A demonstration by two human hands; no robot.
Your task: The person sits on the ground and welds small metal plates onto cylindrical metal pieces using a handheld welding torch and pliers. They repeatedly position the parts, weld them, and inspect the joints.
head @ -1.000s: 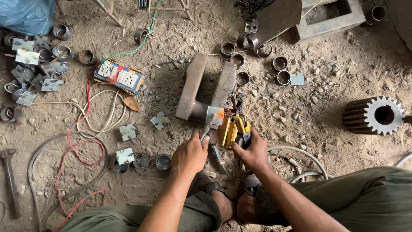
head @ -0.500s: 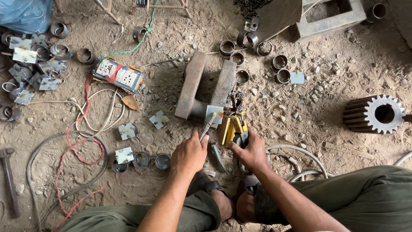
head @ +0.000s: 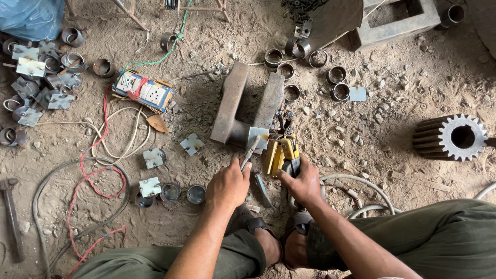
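Basically yellow electrode holder [head: 282, 155], worn, w/ dark jaws.

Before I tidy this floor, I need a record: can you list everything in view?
steel channel: one, rusty, centre of the dirt floor
square plate: one, grey, at the channel's near end
rod: one, thin, tip on the plate
electrode holder: one, yellow, beside the plate
rings: several, grey, above the channel
gear: one, dark, right
socket board: one, blue and white, left of centre
cables: red and white, left
welded pieces: a pile, grey, upper left
hammer: one, rusty, lower left
left hand: holds the rod
right hand: grips the holder
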